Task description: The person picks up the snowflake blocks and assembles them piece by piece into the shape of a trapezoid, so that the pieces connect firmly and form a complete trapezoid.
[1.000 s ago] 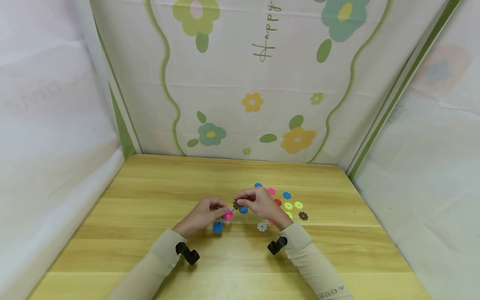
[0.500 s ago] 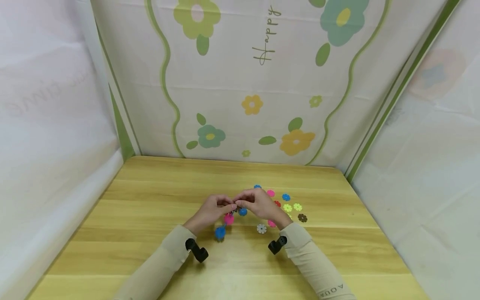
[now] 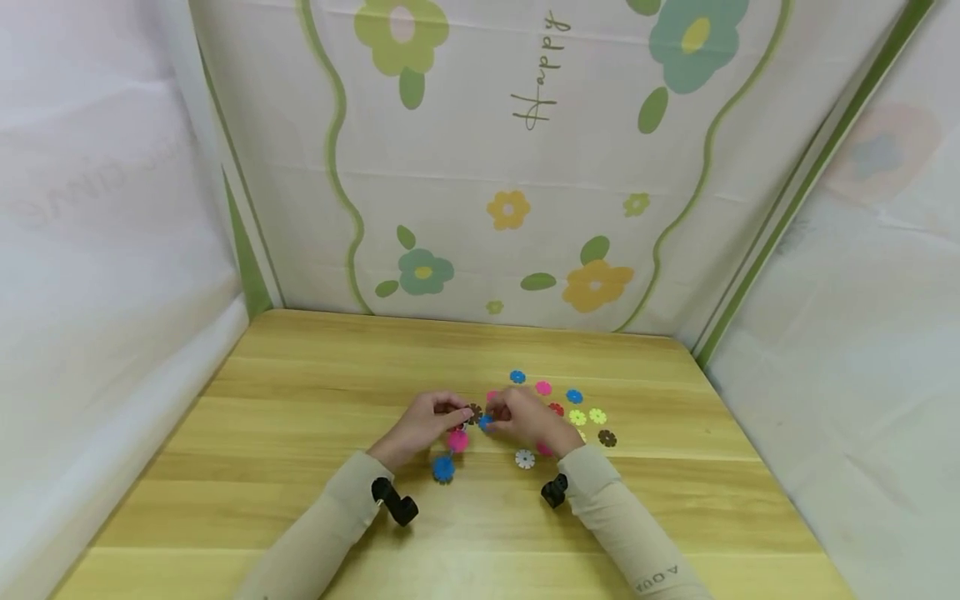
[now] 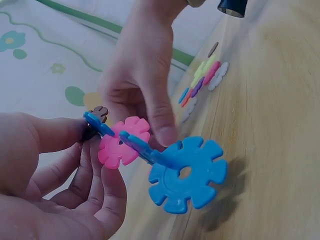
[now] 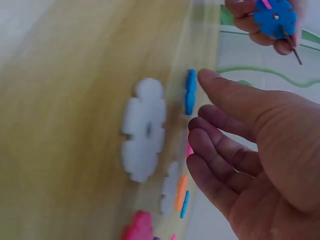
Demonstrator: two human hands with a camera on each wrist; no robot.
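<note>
The disc chain (image 3: 458, 442) is left of the white disc (image 3: 525, 459), its brown end (image 3: 476, 415) pinched by thumb and fingers of the left hand (image 3: 422, 423). The white disc lies on a wood-grain table (image 3: 337, 517); far beyond it hangs flower-printed cloth (image 3: 450, 167). The chain's long axis slants, its blue end (image 3: 443, 468) toward the person. Beyond the white disc, the right hand (image 3: 527, 419) has thumb and fingers parted, beside a loose blue disc (image 3: 485, 423); whether they touch, I cannot tell.

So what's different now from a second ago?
The right hand let go of the brown flower-shaped plastic disc, now in the left hand, and moved right, toward a loose blue flower-shaped plastic disc. A white flower-shaped plastic disc stayed put.
</note>
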